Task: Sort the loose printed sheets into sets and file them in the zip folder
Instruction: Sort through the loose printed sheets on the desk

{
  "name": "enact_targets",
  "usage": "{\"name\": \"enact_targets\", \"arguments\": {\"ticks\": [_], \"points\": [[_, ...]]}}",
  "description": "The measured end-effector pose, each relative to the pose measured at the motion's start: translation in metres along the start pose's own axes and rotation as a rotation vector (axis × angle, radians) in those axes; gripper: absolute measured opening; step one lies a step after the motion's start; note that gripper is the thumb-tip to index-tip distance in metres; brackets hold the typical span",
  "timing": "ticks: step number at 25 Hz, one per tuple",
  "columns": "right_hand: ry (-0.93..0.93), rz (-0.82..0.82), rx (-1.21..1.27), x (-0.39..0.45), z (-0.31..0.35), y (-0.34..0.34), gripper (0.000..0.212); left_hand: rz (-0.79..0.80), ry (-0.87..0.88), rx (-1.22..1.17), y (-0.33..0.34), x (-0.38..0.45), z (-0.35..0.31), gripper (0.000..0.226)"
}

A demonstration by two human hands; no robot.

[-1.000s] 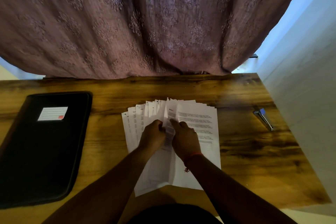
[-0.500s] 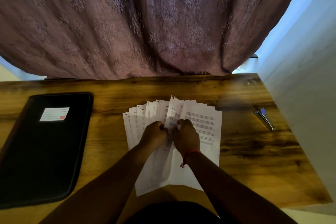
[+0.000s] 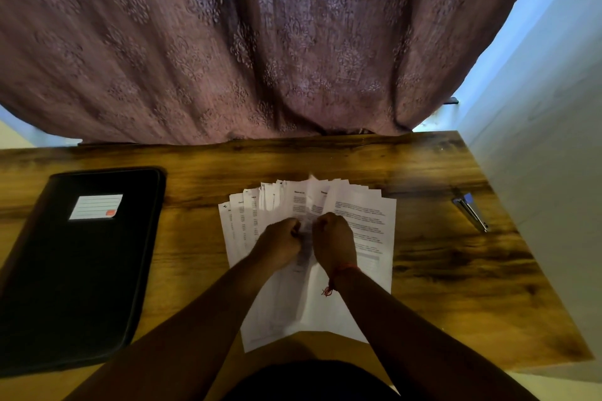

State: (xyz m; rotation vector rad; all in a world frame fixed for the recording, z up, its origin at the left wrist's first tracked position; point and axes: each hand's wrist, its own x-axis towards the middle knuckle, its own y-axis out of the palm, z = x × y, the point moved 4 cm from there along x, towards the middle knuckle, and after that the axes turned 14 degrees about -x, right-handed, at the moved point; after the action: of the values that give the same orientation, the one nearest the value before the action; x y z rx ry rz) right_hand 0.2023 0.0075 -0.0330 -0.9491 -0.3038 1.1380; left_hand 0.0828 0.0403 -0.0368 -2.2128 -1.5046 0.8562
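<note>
While the fanned printed sheets (image 3: 358,221) lie mid-table, long axis running away from the person, both curled hands pinch them: left hand (image 3: 280,242), right hand (image 3: 335,238). The shut zip folder (image 3: 81,270) sits well left, nearer the left hand. Since 1 second ago the hands have drawn closer together.
</note>
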Motion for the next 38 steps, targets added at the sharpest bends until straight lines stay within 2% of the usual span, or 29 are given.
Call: {"name": "enact_targets", "arguments": {"ticks": [2, 4, 5, 8, 12, 14, 17, 23, 26, 31, 38], "points": [[0.014, 0.048, 0.057, 0.003, 0.004, -0.003, 0.024, 0.079, 0.133, 0.066, 0.009, -0.008, -0.007, 0.029], [0.04, 0.056, 0.113, 0.003, 0.002, -0.008, 0.017, 0.038, 0.202, 0.11, 0.01, -0.01, -0.003, 0.029], [0.038, 0.034, 0.108, 0.002, 0.001, -0.01, 0.021, -0.021, 0.197, 0.085, 0.006, -0.01, 0.002, 0.028], [-0.027, -0.03, 0.047, -0.007, 0.001, -0.016, 0.048, -0.19, 0.047, -0.032, -0.01, -0.007, 0.015, 0.025], [-0.151, -0.028, -0.115, -0.01, 0.004, -0.014, 0.071, -0.154, -0.06, -0.068, -0.015, 0.0, 0.012, 0.029], [-0.151, -0.002, -0.216, -0.005, 0.004, -0.012, 0.066, -0.149, -0.077, -0.086, -0.014, 0.002, 0.012, 0.03], [-0.169, 0.023, -0.33, -0.003, 0.005, -0.007, 0.045, -0.168, -0.069, -0.073, -0.013, 0.001, 0.013, 0.031], [-0.174, 0.02, -0.261, -0.002, 0.006, -0.009, 0.027, -0.196, 0.059, 0.077, -0.018, -0.005, 0.003, 0.035], [-0.185, -0.004, -0.206, -0.003, 0.008, -0.011, 0.022, -0.183, 0.064, 0.114, -0.019, -0.006, 0.001, 0.035], [-0.206, -0.019, -0.213, -0.003, 0.008, -0.011, 0.021, -0.207, 0.038, 0.229, -0.023, -0.009, 0.0, 0.021], [-0.179, 0.008, -0.184, -0.002, 0.008, -0.011, 0.018, -0.275, 0.062, 0.227, -0.026, -0.01, 0.0, 0.023]]}}
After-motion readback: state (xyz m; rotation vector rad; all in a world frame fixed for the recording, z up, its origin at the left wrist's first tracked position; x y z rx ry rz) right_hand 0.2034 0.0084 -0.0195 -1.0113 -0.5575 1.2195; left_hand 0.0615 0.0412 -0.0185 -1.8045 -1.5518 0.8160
